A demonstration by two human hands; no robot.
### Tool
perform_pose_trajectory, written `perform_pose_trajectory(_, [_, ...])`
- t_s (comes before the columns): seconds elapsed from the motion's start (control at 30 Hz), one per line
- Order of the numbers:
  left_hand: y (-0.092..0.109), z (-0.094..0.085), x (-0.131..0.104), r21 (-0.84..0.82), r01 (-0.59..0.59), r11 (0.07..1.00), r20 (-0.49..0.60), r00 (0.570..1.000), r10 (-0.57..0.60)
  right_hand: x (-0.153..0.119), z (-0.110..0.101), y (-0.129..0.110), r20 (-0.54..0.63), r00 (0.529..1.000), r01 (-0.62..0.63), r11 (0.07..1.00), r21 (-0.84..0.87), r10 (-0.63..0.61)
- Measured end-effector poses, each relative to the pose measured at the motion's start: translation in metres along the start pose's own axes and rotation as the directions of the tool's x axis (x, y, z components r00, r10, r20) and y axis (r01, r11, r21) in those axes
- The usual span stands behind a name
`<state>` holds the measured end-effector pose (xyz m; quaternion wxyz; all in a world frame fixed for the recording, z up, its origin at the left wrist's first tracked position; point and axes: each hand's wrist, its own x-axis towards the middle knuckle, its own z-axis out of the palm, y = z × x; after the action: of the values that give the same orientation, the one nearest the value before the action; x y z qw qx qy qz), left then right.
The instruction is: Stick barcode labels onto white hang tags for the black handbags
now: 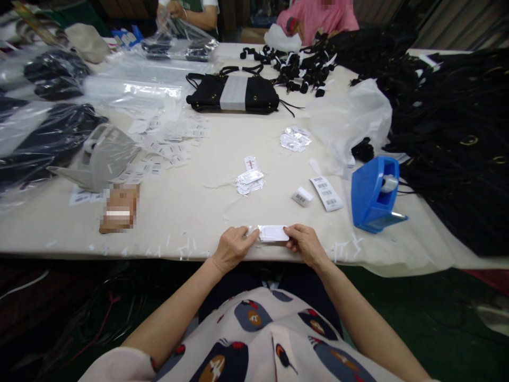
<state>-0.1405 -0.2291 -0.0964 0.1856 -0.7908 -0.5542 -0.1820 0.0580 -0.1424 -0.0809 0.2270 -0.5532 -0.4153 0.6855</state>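
Between my two hands, at the table's front edge, is a white hang tag (273,233). My left hand (234,246) pinches its left end, and my right hand (305,243) grips the right end between thumb and fingers. Beyond it lies a small pile of similar tags (250,180) with loose strings. Farther back and to the right is a second tag pile (295,139). A barcode sticker strip (326,193) and a small curled sticker piece (303,197) rest right of the near pile.
A blue tape dispenser (374,196) stands at right, a grey one (97,159) at left beside scattered barcode labels (159,154). A black bag (234,93) with a white band lies mid-table. Black bags (457,159) heap at right. Two people (318,21) work across the table.
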Motion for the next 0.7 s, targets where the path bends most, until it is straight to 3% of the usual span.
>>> perform_pose_trajectory(0.3, [-0.009,0.006,-0.010,-0.036,0.016,0.999,0.138,0.990,-0.011,0.009,-0.004,0.004,-0.028,0.999,0.038,0.979,-0.203,-0.044])
perform_pose_trajectory(0.4, [-0.012,-0.001,-0.007,-0.052,-0.031,0.998,0.195,0.980,0.041,0.010,-0.004,0.005,-0.037,0.997,0.055,0.959,-0.277,-0.068])
perform_pose_trajectory(0.57, [-0.018,-0.014,0.004,-0.190,-0.106,0.976,0.340,0.925,0.167,0.010,-0.006,0.001,-0.057,0.989,0.103,0.913,-0.395,-0.137])
perform_pose_trajectory(0.63, [-0.019,-0.016,0.007,-0.221,-0.088,0.971,0.362,0.917,0.166,0.013,-0.012,-0.004,-0.126,0.959,0.170,0.870,-0.462,-0.255])
perform_pose_trajectory(0.7, [-0.021,-0.016,0.008,-0.231,-0.059,0.971,0.367,0.919,0.143,0.020,-0.020,-0.010,-0.250,0.868,0.255,0.818,-0.516,-0.428])
